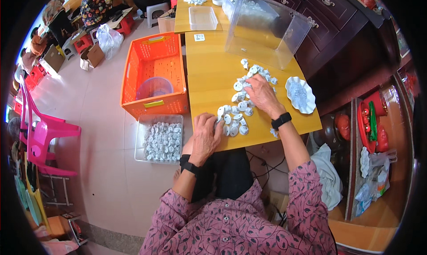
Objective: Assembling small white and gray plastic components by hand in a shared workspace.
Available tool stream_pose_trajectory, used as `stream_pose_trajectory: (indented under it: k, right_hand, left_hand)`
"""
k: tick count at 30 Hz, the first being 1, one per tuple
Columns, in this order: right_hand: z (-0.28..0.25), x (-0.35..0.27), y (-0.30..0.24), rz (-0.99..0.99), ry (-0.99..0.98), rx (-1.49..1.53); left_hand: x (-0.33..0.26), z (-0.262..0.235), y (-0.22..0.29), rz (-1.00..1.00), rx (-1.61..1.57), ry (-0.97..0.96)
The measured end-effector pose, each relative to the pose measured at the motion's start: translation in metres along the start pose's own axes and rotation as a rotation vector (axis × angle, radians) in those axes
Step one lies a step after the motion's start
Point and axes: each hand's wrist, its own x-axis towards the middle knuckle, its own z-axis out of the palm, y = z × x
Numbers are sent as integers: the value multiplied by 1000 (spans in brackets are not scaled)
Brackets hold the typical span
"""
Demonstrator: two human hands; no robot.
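Left hand (pixel 205 137): frame centre, at tabletop (pixel 209 72) edge, fingers curled on white caps (pixel 238 108).
Right hand (pixel 262 95): right of centre, fingers spread flat over caps, gripping nothing visible.

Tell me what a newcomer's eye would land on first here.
The bright orange plastic crate on the floor left of the yellow wooden table. Then the scatter of small white round pieces on that table, with the left hand and right hand resting on them.
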Motion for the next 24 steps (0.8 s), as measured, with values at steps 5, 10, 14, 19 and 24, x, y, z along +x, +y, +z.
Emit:
stream_pose_trajectory:
  k: [5,10,14,19,24]
  right_hand:
    - [-2,-53,-19,83,84,109]
    - [10,-97,-30,278,39,85]
    - [23,-108,-27,312,88,114]
    - [32,-101,-27,289,143,126]
    - [45,-101,-22,289,194,59]
  left_hand:
    - [-3,1,-4,16,5,8]
    - [-2,1,-4,25,-7,27]
    - [-2,0,-3,26,4,25]
    - [-3,-2,-3,16,8,22]
    - [-4,-2,-2,11,-48,45]
